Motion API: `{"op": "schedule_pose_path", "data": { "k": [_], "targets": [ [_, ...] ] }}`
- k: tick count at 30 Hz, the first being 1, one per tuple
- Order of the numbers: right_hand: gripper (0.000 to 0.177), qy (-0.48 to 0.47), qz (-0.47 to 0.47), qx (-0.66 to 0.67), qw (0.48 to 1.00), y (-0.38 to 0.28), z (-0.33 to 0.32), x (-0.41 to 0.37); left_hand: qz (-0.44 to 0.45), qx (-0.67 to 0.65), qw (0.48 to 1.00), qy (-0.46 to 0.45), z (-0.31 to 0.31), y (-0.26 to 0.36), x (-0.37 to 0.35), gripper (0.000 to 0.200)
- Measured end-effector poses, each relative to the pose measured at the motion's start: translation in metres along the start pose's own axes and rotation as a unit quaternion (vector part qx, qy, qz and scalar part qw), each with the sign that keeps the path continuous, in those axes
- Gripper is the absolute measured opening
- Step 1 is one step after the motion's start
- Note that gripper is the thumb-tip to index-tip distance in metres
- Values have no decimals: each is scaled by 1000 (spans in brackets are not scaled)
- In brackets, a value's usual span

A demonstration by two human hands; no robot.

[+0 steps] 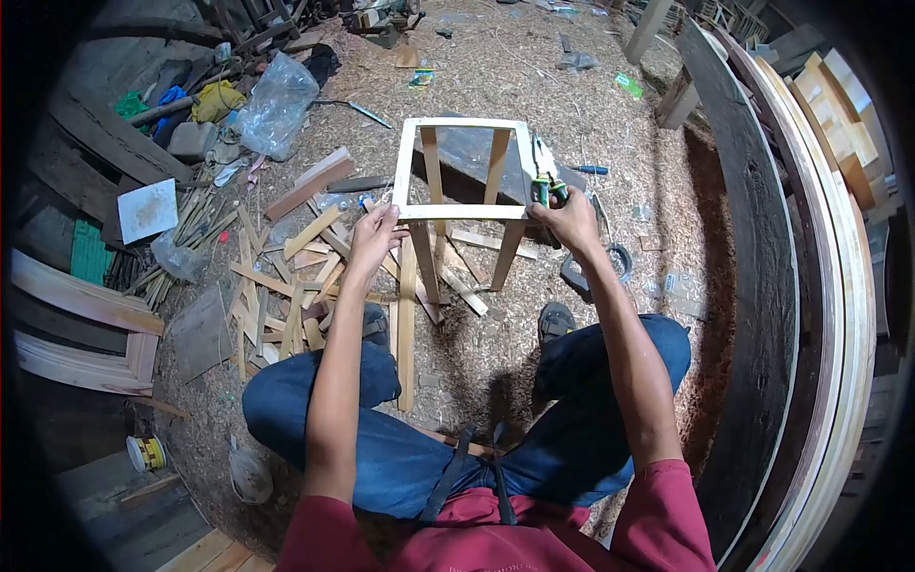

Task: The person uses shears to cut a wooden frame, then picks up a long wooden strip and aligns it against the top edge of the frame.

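A wooden stool frame (461,213) with an open top and several legs stands upright in front of my knees. My left hand (375,240) grips its near left corner, thumb on top and fingers below the rail. At the near right corner, my right hand (572,221) is closed round the handles of a pair of pliers (544,174) with green and black grips. The jaws of the pliers point away from me, beside the right rail. My right thumb lies against the frame's corner.
Loose wood offcuts (303,276) litter the floor at left. Long planks (762,286) run along the right side. A dark board (467,162) lies behind the frame, with a blue-handled tool (592,170) to its right. A plastic bag (276,105) lies at upper left.
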State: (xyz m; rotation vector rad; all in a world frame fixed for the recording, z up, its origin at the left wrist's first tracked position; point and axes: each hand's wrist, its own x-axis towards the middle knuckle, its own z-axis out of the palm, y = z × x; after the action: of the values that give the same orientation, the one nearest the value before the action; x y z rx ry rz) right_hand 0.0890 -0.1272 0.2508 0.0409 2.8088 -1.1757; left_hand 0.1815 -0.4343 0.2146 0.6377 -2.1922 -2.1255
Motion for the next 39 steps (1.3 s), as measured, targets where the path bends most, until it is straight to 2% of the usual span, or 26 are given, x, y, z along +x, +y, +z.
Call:
{"op": "schedule_pose_path", "data": {
  "k": [8,18,23,28,36,39],
  "targets": [
    [42,-10,12,20,1000,-4,-1,-2,55,-17,998,-23,-1,-8,6,51],
    [38,7,9,15,1000,-9,-5,-7,28,17,999,-12,-2,0,1,47],
    [42,35,-10,32,999,1,-1,1,53,-52,997,-18,2,12,-7,40],
    [46,18,-27,115,993,2,-3,4,66,-58,996,-31,-5,10,-3,41],
    [47,17,-20,89,996,-6,-4,-2,69,-79,994,-10,3,12,-7,41],
    [46,25,-22,76,997,-3,1,-1,53,-63,996,-36,-1,1,0,40]
  ]
}}
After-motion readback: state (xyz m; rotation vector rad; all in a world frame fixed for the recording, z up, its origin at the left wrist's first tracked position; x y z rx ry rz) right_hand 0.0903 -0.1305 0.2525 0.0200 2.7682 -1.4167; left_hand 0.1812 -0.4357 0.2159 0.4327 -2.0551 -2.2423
